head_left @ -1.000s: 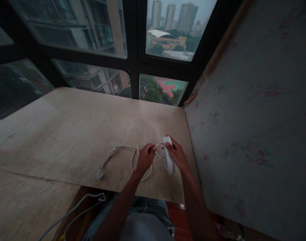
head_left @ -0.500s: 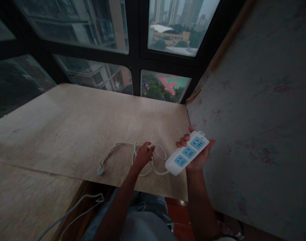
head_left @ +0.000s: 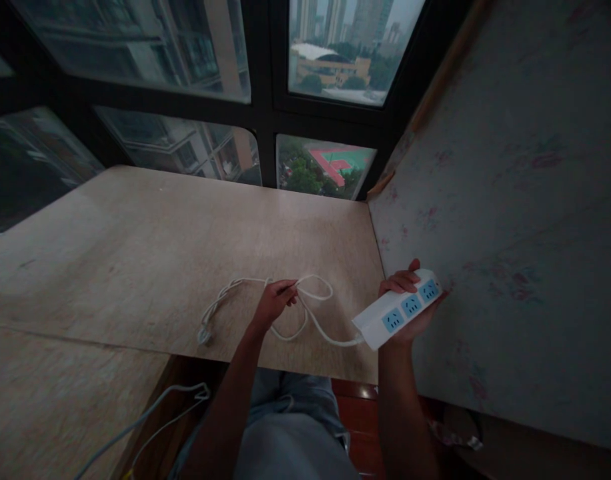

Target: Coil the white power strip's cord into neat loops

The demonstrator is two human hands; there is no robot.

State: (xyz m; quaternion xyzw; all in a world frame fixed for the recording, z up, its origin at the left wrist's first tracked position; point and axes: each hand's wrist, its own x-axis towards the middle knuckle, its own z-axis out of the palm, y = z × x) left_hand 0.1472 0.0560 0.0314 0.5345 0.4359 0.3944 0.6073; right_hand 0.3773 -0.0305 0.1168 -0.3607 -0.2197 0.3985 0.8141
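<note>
A white power strip (head_left: 378, 325) with three blue socket faces is gripped in my right hand (head_left: 406, 283), tilted above the right end of the wooden surface. Its white cord (head_left: 334, 341) leaves the lower left end and runs in loose loops to my left hand (head_left: 278, 298). The fingers of that hand are pinched on the cord. Farther left, a twisted stretch of the cord lies on the wood and ends at the plug (head_left: 203, 335).
The wooden surface (head_left: 195, 240) reaches back to dark-framed windows (head_left: 265, 120). A flowered wall (head_left: 510, 253) stands close on the right. At the lower left, another pale cable (head_left: 150, 408) hangs over a gap below the surface's edge.
My right hand has moved right with the power strip, turning it so its side shows. My left hand has closed on the cord and shifted slightly left.
</note>
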